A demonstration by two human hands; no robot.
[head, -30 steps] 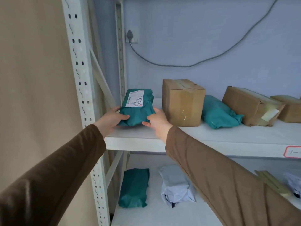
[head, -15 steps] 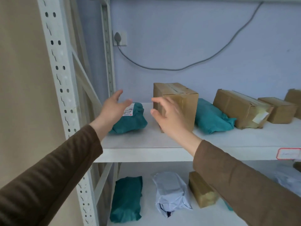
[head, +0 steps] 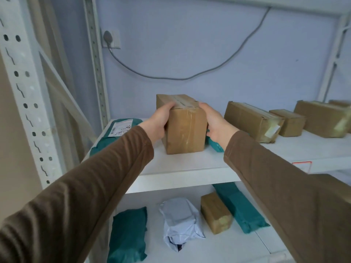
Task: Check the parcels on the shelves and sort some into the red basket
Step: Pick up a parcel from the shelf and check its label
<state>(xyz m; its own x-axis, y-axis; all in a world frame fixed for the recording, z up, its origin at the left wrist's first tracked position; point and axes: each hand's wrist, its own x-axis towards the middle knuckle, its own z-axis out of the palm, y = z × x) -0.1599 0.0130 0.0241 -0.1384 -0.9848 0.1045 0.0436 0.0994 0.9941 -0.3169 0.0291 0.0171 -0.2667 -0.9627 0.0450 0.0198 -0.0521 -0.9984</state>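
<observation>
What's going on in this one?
A person is going through parcels on a white shelf. Both hands, left and right, grip the sides of an upright cardboard box that stands on the upper shelf. A teal bag with a label lies to its left. No red basket is in view.

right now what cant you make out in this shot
- Head view: the label on the left green parcel is too small to read.
- The green parcel behind the cardboard box is mostly hidden by the box and the right hand.
- The box's side under the left hand is covered.
- The rightmost box is cut by the frame edge.
- No red basket in view.
</observation>
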